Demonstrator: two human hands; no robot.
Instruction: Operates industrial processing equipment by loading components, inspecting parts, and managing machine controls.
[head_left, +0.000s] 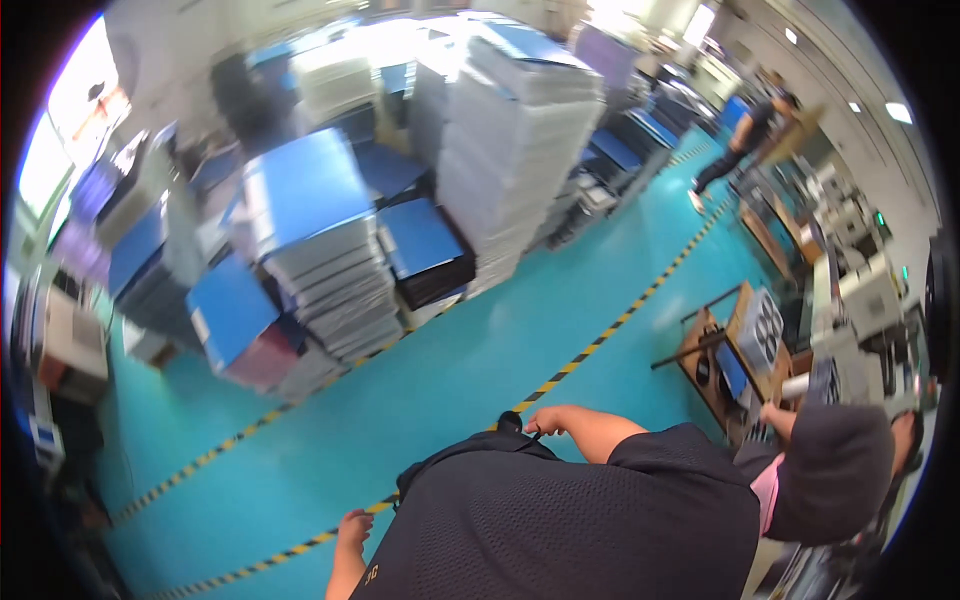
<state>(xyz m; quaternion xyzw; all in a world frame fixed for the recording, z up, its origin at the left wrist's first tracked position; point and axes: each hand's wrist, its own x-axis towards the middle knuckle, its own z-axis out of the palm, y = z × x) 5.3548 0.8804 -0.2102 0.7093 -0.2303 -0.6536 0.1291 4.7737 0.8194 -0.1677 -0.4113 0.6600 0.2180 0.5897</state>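
My left hand (354,526) hangs beside my body over the teal floor (440,380), its fingers loosely bent and apart, with no object visible in it. In front of my dark shirt (570,520) is my right hand (545,420), its fingers curled closed. A thin dark piece shows at those fingers, too small to name. One dark shoe (510,421) is visible below my body, beside the yellow-and-black floor tape (570,370). Neither hand touches the stacks or the benches.
Tall wrapped stacks (515,150) and blue-topped piles (310,190) stand ahead and left. To the right are a wooden cart (702,365) and machines (868,295). Close on my right is a person in pink and dark clothing (830,475); another person (755,135) walks farther off.
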